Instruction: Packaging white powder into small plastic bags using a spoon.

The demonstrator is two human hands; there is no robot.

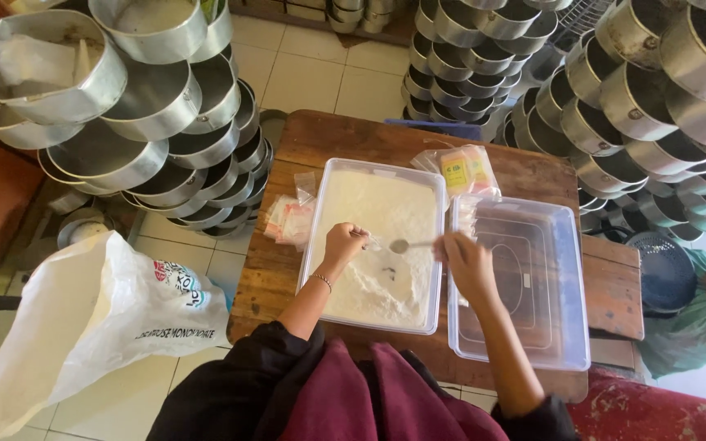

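Note:
A clear plastic tub [318, 215] full of white powder [386, 220] sits on a small wooden table [345, 135]. My left hand [343, 242] hovers over the powder, pinching a small clear plastic bag [372, 242]. My right hand [466, 260] holds a metal spoon [408, 244] whose bowl, loaded with powder, points at the bag's mouth. To the right lies the tub's clear lid [525, 282], upside down.
Small packets [288, 219] lie left of the tub, and yellow packets [465, 170] behind it. Stacks of round metal pans [165, 122] lean at left and right [639, 106]. A white sack [100, 318] stands at the lower left, a green bag [696, 314] at right.

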